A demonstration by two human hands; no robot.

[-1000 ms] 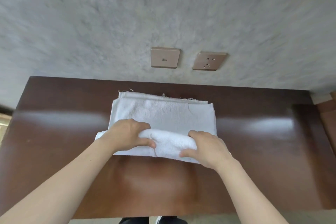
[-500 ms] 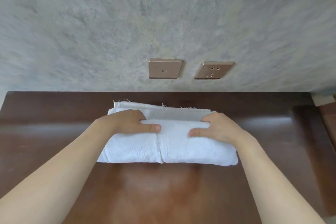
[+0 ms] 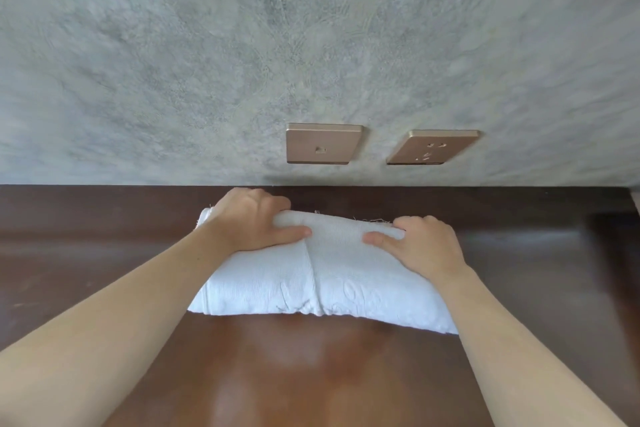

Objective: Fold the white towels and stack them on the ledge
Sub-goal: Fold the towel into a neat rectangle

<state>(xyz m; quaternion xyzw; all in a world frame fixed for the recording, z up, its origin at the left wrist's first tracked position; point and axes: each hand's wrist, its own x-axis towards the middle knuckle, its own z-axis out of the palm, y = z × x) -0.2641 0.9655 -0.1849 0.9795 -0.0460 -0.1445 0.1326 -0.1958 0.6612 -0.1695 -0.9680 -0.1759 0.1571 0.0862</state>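
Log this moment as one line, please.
stage: folding | left hand: grips towel | right hand: grips towel | towel: folded, on ledge

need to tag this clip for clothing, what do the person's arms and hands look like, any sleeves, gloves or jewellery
Both forearms are bare right up to the frame's bottom edge, with no sleeve in view. The left hand and the right hand wear no gloves. No ring, watch or bracelet shows on the fingers or wrists that are visible, and there are no markings or bandages. Nails look short and unpainted.
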